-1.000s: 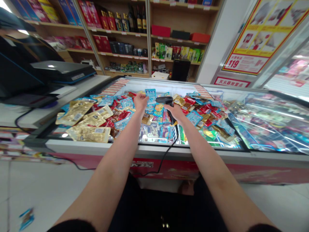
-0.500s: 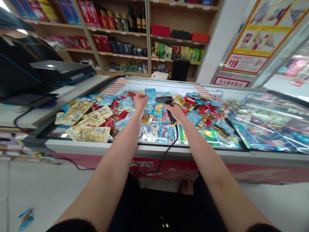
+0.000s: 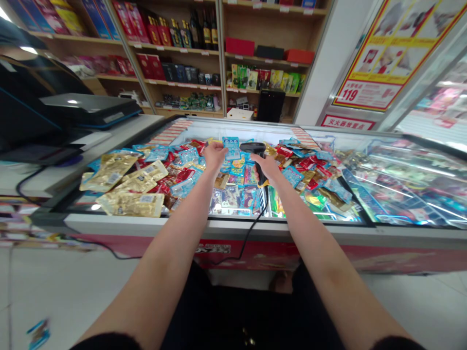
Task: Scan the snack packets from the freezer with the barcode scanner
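Your left hand (image 3: 215, 155) has the blue packet (image 3: 232, 148) pinched at its left edge, most of it sticking out right of your fingertips. Looks light, bendy, maybe a bit slick, so an edge pinch should do. Your right hand (image 3: 269, 166)'s wrapped round the black scanner (image 3: 254, 147); probably stiff and heavier, so grip the handle.
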Demonstrator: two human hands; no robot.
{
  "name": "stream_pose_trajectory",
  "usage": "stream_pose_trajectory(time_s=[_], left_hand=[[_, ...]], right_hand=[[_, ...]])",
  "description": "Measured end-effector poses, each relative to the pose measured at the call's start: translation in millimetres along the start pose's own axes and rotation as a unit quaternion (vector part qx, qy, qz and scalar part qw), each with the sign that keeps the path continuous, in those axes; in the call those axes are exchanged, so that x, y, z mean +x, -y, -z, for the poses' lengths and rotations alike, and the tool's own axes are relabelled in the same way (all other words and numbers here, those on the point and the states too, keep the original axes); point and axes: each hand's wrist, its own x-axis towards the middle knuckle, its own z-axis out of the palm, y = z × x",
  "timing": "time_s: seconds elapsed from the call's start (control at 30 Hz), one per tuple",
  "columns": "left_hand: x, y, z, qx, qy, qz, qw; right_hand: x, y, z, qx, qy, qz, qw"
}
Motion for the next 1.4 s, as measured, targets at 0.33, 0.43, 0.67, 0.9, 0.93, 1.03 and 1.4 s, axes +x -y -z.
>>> stream_pose_trajectory(time_s=[0.33,0.43,0.67,0.9,0.93,1.03,1.4], left_hand=[[-37.5,-38.5,-41.9,-0.097,0.051,0.088,0.990],[-46.0,-53.1,-69.4,-0.119,0.077,0.083,0.986],[-77.2,-70.1,-126.5,-0.013,0.205,-0.072,0.976],[-89.7,-58.9,-120.9,0.123,0.222,-0.125,0.959],[-88.4,-56.9,-118.8,0.121,0.219,-0.126,0.960],[-83.0,-51.6,-110.7,0.131,0.213,-0.125,0.960],[-37.4,-35.7,-14.1,0.293,0.149,-0.152,0.932]], right_hand=[[9.1,7.4,47.6,0.034,-0.125,0.095,0.987],[8.7,10.0,67.7,0.024,-0.196,0.146,0.969],[6.5,10.3,89.8,0.040,-0.271,0.165,0.947],[9.4,7.9,86.3,0.045,-0.236,0.104,0.965],[9.4,7.7,85.8,0.043,-0.234,0.099,0.966],[8.1,7.4,83.9,0.045,-0.226,0.093,0.968],[8.3,5.4,36.1,0.045,-0.144,0.054,0.987]])
